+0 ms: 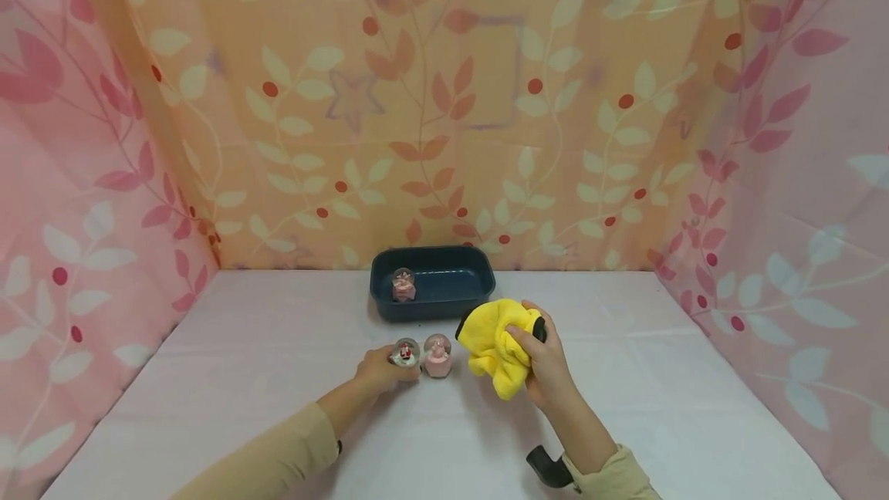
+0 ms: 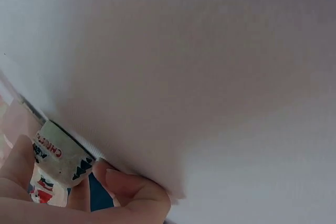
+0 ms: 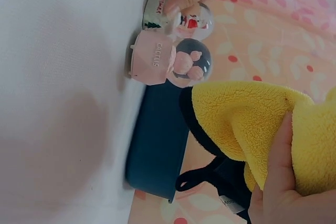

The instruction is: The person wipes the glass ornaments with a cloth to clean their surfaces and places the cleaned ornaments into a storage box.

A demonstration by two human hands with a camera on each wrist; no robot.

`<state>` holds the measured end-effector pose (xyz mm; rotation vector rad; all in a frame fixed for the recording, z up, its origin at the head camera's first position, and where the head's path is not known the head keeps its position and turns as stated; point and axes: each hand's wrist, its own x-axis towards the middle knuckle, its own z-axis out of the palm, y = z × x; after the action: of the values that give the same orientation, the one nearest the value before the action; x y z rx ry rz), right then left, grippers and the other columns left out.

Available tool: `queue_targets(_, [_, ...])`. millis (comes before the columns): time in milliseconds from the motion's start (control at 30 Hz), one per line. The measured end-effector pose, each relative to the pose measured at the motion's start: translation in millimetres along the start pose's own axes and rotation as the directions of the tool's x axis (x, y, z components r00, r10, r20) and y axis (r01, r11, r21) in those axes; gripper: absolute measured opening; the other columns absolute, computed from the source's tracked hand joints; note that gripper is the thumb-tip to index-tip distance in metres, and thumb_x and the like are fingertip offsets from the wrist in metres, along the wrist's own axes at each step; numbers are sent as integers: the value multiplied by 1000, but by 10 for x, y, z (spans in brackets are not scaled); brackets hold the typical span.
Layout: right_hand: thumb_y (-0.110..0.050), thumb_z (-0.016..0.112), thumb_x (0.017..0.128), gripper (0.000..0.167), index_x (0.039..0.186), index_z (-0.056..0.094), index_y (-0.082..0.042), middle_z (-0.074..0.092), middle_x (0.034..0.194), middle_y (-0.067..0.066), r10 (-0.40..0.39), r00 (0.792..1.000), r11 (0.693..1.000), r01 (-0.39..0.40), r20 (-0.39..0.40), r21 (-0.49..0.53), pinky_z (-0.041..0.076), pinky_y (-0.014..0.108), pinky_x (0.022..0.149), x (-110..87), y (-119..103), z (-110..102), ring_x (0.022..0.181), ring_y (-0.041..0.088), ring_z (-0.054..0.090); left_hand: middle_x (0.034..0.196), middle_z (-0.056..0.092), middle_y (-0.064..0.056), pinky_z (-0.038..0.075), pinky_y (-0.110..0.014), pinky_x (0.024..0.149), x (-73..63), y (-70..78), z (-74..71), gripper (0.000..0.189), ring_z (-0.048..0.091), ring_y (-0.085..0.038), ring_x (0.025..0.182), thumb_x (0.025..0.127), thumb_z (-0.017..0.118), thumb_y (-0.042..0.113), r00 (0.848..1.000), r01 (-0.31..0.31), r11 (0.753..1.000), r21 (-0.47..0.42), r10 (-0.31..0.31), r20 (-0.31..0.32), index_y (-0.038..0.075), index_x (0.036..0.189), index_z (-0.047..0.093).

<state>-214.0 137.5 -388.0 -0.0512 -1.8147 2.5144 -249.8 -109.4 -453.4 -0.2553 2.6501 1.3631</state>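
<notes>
My left hand (image 1: 380, 370) grips a snow globe (image 1: 406, 353) with a small red-and-white figure inside, low at the white table. Its pale base (image 2: 62, 153) bears lettering and dark tree shapes in the left wrist view. Right beside it stands a pink snow globe (image 1: 437, 358) with "CACTUS" on its base (image 3: 153, 57), untouched by either hand. In my right hand (image 1: 549, 361) a bunched yellow cloth (image 1: 496, 342) with black edging is held up off the table, to the right of both globes. A black loop and a white label hang from the cloth in the right wrist view.
Behind the globes, a dark blue bin (image 1: 434, 310) stands near the back wall, with another pink snow globe (image 1: 403, 285) at its left end. A black bent piece (image 1: 549, 467) shows by my right sleeve. Patterned fabric walls (image 1: 444, 99) enclose the table's back and sides.
</notes>
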Motion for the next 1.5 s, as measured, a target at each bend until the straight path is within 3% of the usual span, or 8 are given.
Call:
queue_targets(233, [-3, 55, 93, 61, 145, 24, -4, 36, 131, 12, 3, 1000, 1000, -3, -1, -1, 48, 25, 87, -7, -4, 9, 107, 21, 47, 115, 62, -21, 43, -50, 93, 24, -61, -37, 57, 56, -35, 107, 78, 81, 14, 999, -25, 985, -174, 28, 15, -7, 125, 56])
queue_targets(500, [-3, 55, 93, 60, 145, 24, -4, 36, 130, 12, -5, 1000, 1000, 5, 4, -9, 48, 25, 87, -14, -7, 7, 106, 21, 48, 112, 63, -20, 44, -49, 91, -59, -3, -161, 55, 56, -33, 105, 81, 76, 16, 994, -110, 977, -184, 106, -29, -8, 126, 55])
queue_targets(733, [-3, 55, 93, 61, 145, 24, -4, 36, 131, 12, 3, 1000, 1000, -3, 2, -12, 48, 25, 87, -21, -15, 26, 106, 21, 48, 96, 66, -12, 49, -39, 61, -133, 87, -231, 39, 64, -27, 81, 87, 70, 22, 997, -69, 953, -296, 79, 21, -3, 114, 57])
queue_targets(967, [-3, 54, 93, 62, 146, 22, -4, 36, 132, 13, 12, 1000, 1000, -12, 4, -4, 48, 24, 87, -14, -11, 41, 107, 21, 47, 100, 67, -13, 51, -42, 67, -179, 223, -330, 41, 68, -26, 81, 88, 66, 24, 998, -48, 944, -326, 55, 10, 0, 120, 56])
queue_targets(1333, [-3, 55, 93, 60, 144, 25, -5, 36, 132, 12, 11, 1000, 1000, -11, 4, -4, 48, 25, 88, -5, -14, 62, 108, 21, 47, 103, 65, -14, 53, -36, 67, -292, 432, -369, 31, 63, -25, 88, 89, 63, 21, 994, -111, 901, -420, 105, -38, -1, 110, 57])
queue_targets(1500, [-2, 55, 92, 61, 144, 24, -5, 36, 131, 12, 5, 1000, 1000, -5, 10, 8, 47, 25, 87, 12, -21, 65, 107, 21, 47, 103, 62, -15, 54, -35, 70, -340, 506, -393, 35, 60, -22, 88, 92, 60, 22, 991, -129, 883, -452, 132, -26, -4, 116, 53])
